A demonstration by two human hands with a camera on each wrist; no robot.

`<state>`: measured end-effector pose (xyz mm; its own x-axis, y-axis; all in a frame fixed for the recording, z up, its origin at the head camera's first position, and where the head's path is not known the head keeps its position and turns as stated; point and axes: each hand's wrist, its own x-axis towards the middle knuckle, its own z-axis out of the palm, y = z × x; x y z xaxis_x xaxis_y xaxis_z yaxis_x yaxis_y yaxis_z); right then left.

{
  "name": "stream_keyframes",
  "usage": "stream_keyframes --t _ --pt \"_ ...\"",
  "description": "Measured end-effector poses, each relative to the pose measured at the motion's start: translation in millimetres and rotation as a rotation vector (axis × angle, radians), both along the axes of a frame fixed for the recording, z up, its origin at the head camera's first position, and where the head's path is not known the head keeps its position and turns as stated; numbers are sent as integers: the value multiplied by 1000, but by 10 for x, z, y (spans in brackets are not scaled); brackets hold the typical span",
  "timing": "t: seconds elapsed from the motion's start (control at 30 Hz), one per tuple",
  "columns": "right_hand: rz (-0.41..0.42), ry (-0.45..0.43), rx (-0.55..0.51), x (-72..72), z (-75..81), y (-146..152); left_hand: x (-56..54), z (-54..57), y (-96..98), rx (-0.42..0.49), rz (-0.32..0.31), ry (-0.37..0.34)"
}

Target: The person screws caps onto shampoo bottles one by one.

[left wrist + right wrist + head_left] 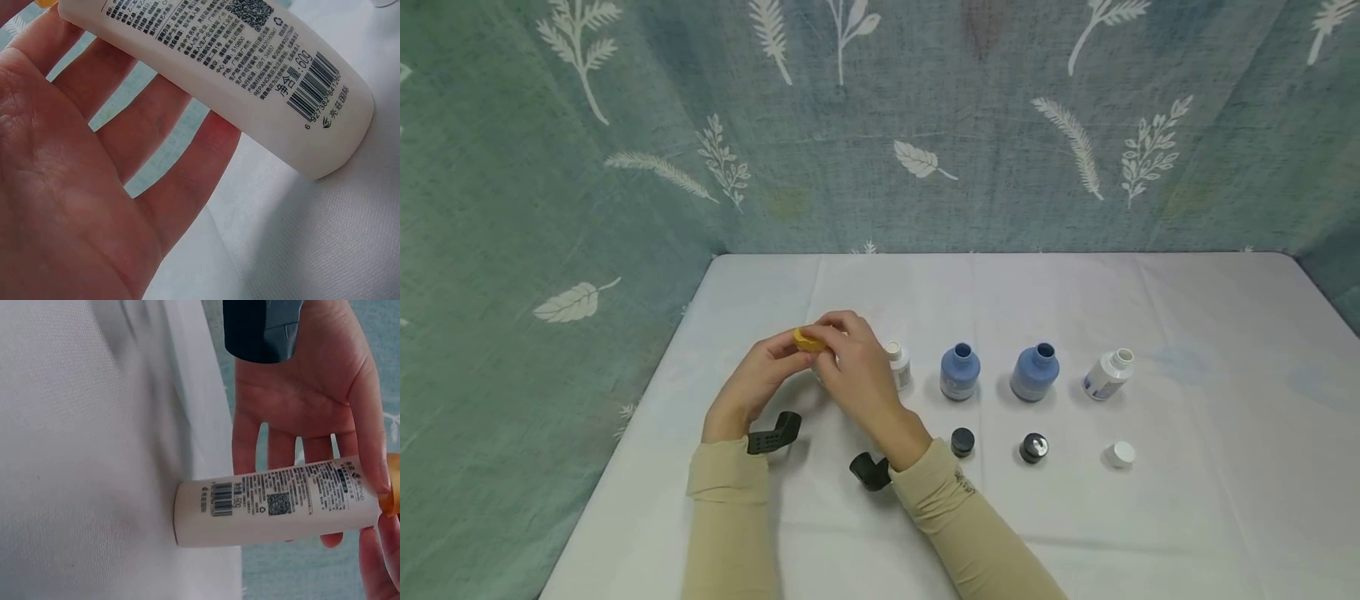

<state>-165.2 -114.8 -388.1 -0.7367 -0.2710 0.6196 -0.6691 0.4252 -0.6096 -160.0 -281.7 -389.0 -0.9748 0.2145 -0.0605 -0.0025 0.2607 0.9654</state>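
Note:
A white bottle [275,506] with printed text and a barcode is in my left hand [752,379]. In the left wrist view its fingers lie along the back of the bottle. The right wrist view shows the left thumb near the neck. On the bottle's end sits a yellow cap [807,340], which the fingers of my right hand [859,371] pinch from above. My right hand hides most of the bottle in the head view.
An uncapped white bottle [898,371], a blue bottle [960,375], a second blue bottle [1034,377] and another white bottle [1105,377] stand in a row. In front lie a black cap [962,442], another dark cap [1033,447] and a white cap [1121,454].

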Motion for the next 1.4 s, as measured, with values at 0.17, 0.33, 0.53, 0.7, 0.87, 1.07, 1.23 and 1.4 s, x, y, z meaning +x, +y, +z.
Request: stream_keyframes --t 0.17,0.33,0.53,0.7,0.87,1.07,1.23,1.4 --pt "-22 30 18 14 26 -1 -19 -13 -1 2 6 1" --pt "-32 22 26 21 21 2 -66 -116 -56 0 3 -11" --pt "-30 19 26 17 21 -16 -92 -153 -100 -6 6 29" --pt "-16 26 19 7 6 -12 -97 -154 -89 3 -2 20" --pt "-8 24 13 1 -7 8 -93 -164 -69 1 4 5" --pt "12 16 14 -1 -4 16 -76 -162 -67 -10 3 3" --pt "23 1 25 -2 -1 26 -64 -138 -46 3 -12 4" --pt "48 -51 24 -5 -2 41 -15 -27 16 -4 -43 15"
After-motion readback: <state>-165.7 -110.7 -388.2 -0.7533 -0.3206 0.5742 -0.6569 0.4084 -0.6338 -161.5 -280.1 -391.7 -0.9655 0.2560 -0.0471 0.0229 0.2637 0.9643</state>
